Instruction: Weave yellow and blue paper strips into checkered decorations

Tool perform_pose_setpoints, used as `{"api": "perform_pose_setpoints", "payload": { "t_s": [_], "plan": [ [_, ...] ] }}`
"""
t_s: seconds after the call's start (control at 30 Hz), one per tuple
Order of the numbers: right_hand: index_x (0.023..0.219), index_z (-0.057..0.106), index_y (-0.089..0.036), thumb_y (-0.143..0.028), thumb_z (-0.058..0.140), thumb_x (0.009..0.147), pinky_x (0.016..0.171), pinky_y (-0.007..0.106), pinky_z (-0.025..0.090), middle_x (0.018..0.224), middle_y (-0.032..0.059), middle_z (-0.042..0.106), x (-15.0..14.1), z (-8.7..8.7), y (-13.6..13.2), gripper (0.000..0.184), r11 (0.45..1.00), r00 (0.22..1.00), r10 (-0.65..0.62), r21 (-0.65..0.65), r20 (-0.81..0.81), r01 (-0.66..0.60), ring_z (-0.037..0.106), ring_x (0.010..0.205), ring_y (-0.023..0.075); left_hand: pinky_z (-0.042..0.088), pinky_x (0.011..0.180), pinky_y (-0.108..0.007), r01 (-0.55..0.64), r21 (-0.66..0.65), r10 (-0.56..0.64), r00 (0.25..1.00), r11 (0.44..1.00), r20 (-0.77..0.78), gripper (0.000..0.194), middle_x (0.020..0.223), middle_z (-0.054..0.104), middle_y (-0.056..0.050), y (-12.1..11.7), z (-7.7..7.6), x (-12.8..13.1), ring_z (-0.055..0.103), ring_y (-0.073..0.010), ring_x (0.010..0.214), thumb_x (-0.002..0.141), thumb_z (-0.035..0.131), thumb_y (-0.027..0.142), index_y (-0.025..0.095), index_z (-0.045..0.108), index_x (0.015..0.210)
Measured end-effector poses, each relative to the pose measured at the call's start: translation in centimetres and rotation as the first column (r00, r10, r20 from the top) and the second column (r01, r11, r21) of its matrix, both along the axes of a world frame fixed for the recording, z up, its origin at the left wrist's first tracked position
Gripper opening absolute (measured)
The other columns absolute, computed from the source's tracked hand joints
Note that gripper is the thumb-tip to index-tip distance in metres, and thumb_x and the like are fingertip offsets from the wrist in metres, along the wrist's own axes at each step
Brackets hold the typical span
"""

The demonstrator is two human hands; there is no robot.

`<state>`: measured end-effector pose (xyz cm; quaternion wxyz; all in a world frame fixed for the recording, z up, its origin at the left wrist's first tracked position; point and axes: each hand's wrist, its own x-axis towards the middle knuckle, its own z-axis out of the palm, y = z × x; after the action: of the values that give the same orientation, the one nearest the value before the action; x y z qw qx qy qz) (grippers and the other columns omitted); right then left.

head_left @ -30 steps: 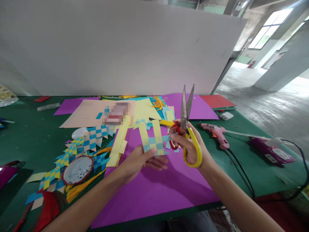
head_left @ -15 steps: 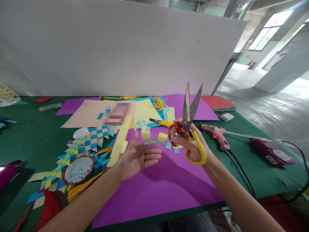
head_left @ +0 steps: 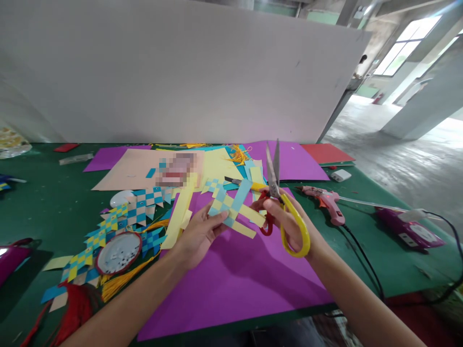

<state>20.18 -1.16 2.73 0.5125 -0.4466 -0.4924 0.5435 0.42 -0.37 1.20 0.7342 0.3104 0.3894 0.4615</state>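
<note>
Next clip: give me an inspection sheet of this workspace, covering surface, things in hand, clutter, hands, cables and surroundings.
Surface: green table, purple sheet below the hands.
Things in hand: woven paper, blue and yellow, strip ends loose; scissors, blades slightly apart.
Clutter: checked pieces, red-rimmed dish and yellow tassel at left; knife beyond the weaving; glue gun at right.
Hands: left hand holds the woven paper; right hand holds the scissors.
Cables: black cord runs from the glue gun toward the near edge.
Surroundings: pale upright panel behind; window far right.

woven paper (head_left: 233, 208) partly behind left fingers (head_left: 217, 221), pixelated patch (head_left: 176, 170) unreadable, purple object (head_left: 13, 260) cropped left
</note>
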Motion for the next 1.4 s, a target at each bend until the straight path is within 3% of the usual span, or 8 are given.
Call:
{"api": "perform_pose_setpoints", "payload": {
  "t_s": [0.27, 0.5, 0.7, 0.77, 0.87, 1.1, 1.27, 1.4],
  "plan": [
    [0.103, 0.047, -0.024, -0.036, 0.076, 0.068, 0.05, 0.023, 0.039, 0.076, -0.0037, 0.053, -0.4, 0.6, 0.6, 0.046, 0.993, 0.999, 0.011, 0.114, 0.031, -0.015, 0.051, 0.06, 0.0102, 0.053, 0.071, -0.021, 0.094, 0.072, -0.081, 0.982, 0.993, -0.171, 0.02, 0.085, 0.074, -0.004, -0.2, -0.5, -0.1, 0.065, -0.0121, 0.074, 0.071, 0.078, 0.024, 0.015, 0.072, 0.088],
    [0.103, 0.049, -0.024, -0.036, 0.073, 0.073, 0.051, 0.023, 0.037, 0.078, -0.0034, 0.052, 0.0, 0.7, 1.5, 0.04, 0.985, 0.991, 0.11, 0.125, 0.081, -0.119, 0.047, 0.06, 0.0093, 0.051, 0.062, -0.023, 0.184, 0.12, -0.146, 0.95, 0.976, -0.276, 0.017, 0.07, 0.074, -0.005, -0.5, -0.2, 0.1, 0.064, -0.0135, 0.062, 0.066, 0.08, 0.025, 0.014, 0.074, 0.077],
    [0.099, 0.051, -0.027, -0.042, 0.07, 0.076, 0.055, 0.025, 0.04, 0.074, -0.0023, 0.05, 0.9, 2.3, 0.8, 0.034, 0.982, 0.962, -0.066, 0.187, 0.265, 0.016, 0.045, 0.06, 0.0117, 0.053, 0.062, -0.026, 0.136, 0.11, -0.105, 0.963, 0.985, -0.25, 0.017, 0.069, 0.073, -0.005, -0.7, 0.0, 0.1, 0.066, -0.0156, 0.061, 0.067, 0.08, 0.026, 0.013, 0.073, 0.076],
    [0.1, 0.052, -0.029, -0.042, 0.07, 0.076, 0.058, 0.026, 0.042, 0.076, -0.001, 0.05, 2.3, 2.8, 0.3, 0.033, 0.973, 0.925, -0.117, 0.227, 0.361, 0.035, 0.045, 0.063, 0.0134, 0.054, 0.063, -0.028, 0.093, 0.091, -0.07, 0.972, 0.991, -0.225, 0.019, 0.071, 0.074, -0.005, -0.7, 0.1, 0.1, 0.067, -0.0174, 0.062, 0.065, 0.08, 0.026, 0.013, 0.072, 0.078],
    [0.1, 0.056, -0.028, -0.044, 0.066, 0.079, 0.058, 0.027, 0.042, 0.075, -0.0003, 0.051, 5.1, 3.1, -0.3, 0.027, 0.97, 0.846, -0.057, 0.229, 0.53, -0.078, 0.044, 0.059, 0.0131, 0.054, 0.061, -0.029, 0.043, 0.097, -0.023, 0.98, 0.994, -0.196, 0.02, 0.072, 0.073, -0.004, -0.8, 0.5, 0.1, 0.067, -0.0184, 0.063, 0.064, 0.08, 0.026, 0.014, 0.071, 0.077],
    [0.106, 0.064, -0.021, -0.053, 0.056, 0.082, 0.049, 0.026, 0.038, 0.067, 0.0012, 0.054, 10.5, 2.6, -1.5, 0.041, 0.944, 0.546, 0.209, -0.022, 0.811, -0.33, 0.046, 0.053, 0.0136, 0.051, 0.058, -0.024, 0.016, 0.213, 0.021, 0.985, 0.977, -0.173, 0.014, 0.061, 0.069, 0.0, -0.8, 0.6, -0.1, 0.064, -0.0141, 0.057, 0.07, 0.076, 0.026, 0.015, 0.068, 0.072],
    [0.109, 0.065, -0.022, -0.049, 0.06, 0.082, 0.057, 0.027, 0.044, 0.078, 0.0048, 0.066, 10.3, 2.8, -2.4, 0.039, 0.899, 0.356, 0.303, -0.141, 0.884, -0.415, 0.056, 0.062, 0.0175, 0.052, 0.059, -0.024, -0.06, 0.273, 0.116, 0.974, 0.96, -0.196, 0.016, 0.068, 0.072, -0.001, -0.7, 0.1, -0.2, 0.066, -0.0152, 0.061, 0.071, 0.076, 0.025, 0.015, 0.068, 0.079],
    [0.111, 0.065, -0.023, -0.048, 0.063, 0.08, 0.065, 0.029, 0.046, 0.091, 0.0063, 0.069, 8.5, 2.8, -2.4, 0.04, 0.866, 0.355, 0.344, -0.148, 0.869, -0.477, 0.06, 0.071, 0.0202, 0.054, 0.062, -0.027, -0.089, 0.297, 0.163, 0.958, 0.951, -0.235, 0.017, 0.069, 0.073, -0.004, -0.7, -0.1, -0.2, 0.068, -0.0179, 0.064, 0.072, 0.075, 0.028, 0.014, 0.069, 0.08]
  ]
}}
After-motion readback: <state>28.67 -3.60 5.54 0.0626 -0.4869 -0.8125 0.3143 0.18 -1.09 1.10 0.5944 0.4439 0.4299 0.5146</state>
